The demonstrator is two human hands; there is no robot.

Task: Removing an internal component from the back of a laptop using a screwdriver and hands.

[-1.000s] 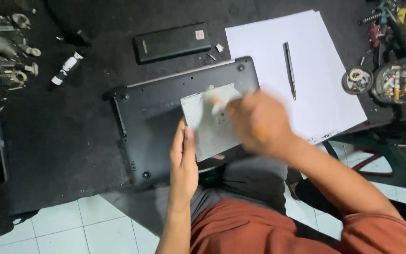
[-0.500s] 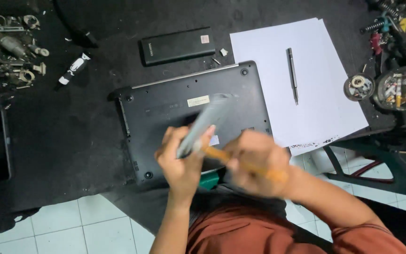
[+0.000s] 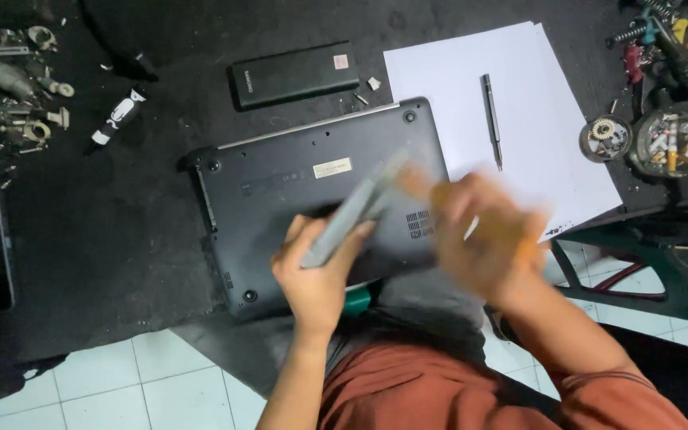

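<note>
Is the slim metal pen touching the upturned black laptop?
Apart. The head view shows the slim metal pen lying on the white paper sheets, with bare paper between it and the upturned black laptop.

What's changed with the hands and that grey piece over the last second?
The left hand has turned the grey piece from flat-on to edge-on. The right hand is blurred beside it, now with something orange. Laptop, paper and pen stayed put.

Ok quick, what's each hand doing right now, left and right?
Left hand: closed on a flat grey panel, held tilted over the upturned laptop.
Right hand: motion-blurred, seems to grip something orange; the grip cannot be told.
</note>
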